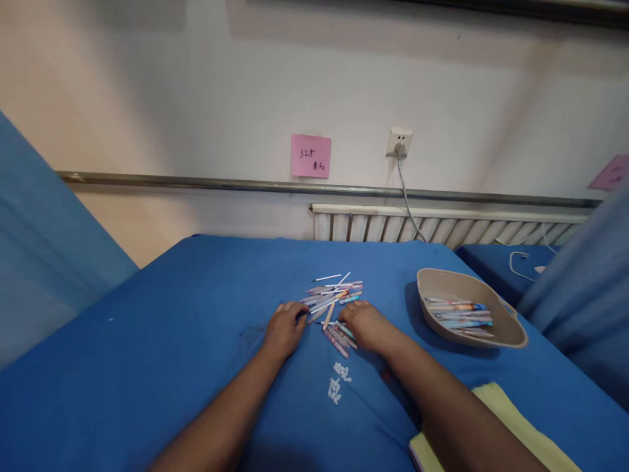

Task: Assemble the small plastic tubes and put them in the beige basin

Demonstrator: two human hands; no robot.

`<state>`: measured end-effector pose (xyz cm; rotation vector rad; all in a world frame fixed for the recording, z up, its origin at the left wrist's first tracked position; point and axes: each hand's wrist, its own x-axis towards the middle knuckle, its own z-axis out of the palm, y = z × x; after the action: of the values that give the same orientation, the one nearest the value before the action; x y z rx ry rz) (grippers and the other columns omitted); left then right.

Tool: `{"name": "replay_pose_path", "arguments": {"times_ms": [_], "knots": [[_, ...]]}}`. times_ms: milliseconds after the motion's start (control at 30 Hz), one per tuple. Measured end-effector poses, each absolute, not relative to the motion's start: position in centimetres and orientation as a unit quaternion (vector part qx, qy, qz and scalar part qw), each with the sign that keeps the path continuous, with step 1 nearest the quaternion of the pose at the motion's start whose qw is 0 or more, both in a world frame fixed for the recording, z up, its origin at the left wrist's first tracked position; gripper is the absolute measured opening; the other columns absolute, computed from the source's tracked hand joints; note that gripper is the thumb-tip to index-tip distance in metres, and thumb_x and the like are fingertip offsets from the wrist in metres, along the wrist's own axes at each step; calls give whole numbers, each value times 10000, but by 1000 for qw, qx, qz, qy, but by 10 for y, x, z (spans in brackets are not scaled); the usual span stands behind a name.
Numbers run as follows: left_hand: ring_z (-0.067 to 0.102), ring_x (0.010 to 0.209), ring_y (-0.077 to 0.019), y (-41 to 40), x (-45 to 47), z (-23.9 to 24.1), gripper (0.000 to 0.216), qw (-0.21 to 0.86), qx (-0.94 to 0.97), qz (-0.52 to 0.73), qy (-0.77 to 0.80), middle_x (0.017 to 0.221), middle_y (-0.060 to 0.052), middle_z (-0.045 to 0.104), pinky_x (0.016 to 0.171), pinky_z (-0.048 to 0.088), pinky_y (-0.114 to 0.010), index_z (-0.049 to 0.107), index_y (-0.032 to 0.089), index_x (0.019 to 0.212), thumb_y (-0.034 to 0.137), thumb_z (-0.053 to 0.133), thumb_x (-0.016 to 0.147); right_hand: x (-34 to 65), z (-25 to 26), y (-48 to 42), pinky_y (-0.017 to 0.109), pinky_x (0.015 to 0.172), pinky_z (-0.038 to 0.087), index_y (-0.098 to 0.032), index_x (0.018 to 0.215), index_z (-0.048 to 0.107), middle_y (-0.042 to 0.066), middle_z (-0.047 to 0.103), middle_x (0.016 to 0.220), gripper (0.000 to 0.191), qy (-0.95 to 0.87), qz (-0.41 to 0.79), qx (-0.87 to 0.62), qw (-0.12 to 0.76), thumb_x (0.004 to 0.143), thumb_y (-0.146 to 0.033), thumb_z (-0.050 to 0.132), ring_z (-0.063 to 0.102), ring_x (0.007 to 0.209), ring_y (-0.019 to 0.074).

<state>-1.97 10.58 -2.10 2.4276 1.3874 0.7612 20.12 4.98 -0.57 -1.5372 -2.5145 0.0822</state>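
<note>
A loose pile of pens and thin refills (331, 296) lies on a blue cloth-covered table (171, 341). My left hand (285, 328) rests palm down at the pile's left edge, fingers touching the nearest pens. My right hand (368, 326) lies on the pile's right side, covering a few pens, with several pink ones (338, 339) showing at its near side. Whether either hand grips a pen is hidden. To the right stands a beige tray (511, 331) holding several more pens (459, 313).
A yellow notebook (521, 426) lies under my right forearm at the near right. Behind the table are a radiator (442, 226), a wall socket with a cable (399, 144) and a pink note (310, 156). Blue fabric hangs at both sides.
</note>
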Motion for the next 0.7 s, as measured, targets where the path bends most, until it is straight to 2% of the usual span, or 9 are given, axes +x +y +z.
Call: {"name": "replay_pose_path", "arguments": {"times_ms": [200, 400, 567, 700], "knots": [[557, 982, -210, 96, -15, -15, 211, 146, 839, 289, 437, 1004, -65, 644, 885, 427, -363, 612, 196, 987, 184, 476, 827, 206, -5, 45, 309, 777, 359, -172, 916, 627, 103, 648, 890, 164, -845, 48, -524, 90, 782, -149, 534, 557, 873, 236], [544, 966, -196, 72, -7, 2, 200, 214, 911, 226, 270, 1005, -45, 629, 896, 411, -344, 626, 236, 974, 205, 471, 851, 223, 3, 40, 291, 786, 360, -177, 920, 623, 85, 634, 892, 160, -824, 53, -552, 116, 841, -168, 484, 551, 874, 210], [533, 959, -206, 62, -1, 9, 202, 193, 932, 174, 253, 1028, -41, 605, 877, 403, -345, 635, 267, 980, 205, 514, 831, 238, 6, 20, 261, 744, 372, -175, 864, 618, 62, 606, 836, 202, -765, 83, -608, 196, 892, -218, 423, 548, 807, 170], [527, 942, -203, 62, 1, 7, 135, 189, 932, 181, 253, 1001, -42, 604, 871, 397, -336, 624, 241, 910, 210, 520, 830, 238, -6, 5, 252, 682, 378, -185, 825, 615, 34, 592, 793, 206, -696, 141, -626, 322, 878, -270, 435, 538, 737, 153]]}}
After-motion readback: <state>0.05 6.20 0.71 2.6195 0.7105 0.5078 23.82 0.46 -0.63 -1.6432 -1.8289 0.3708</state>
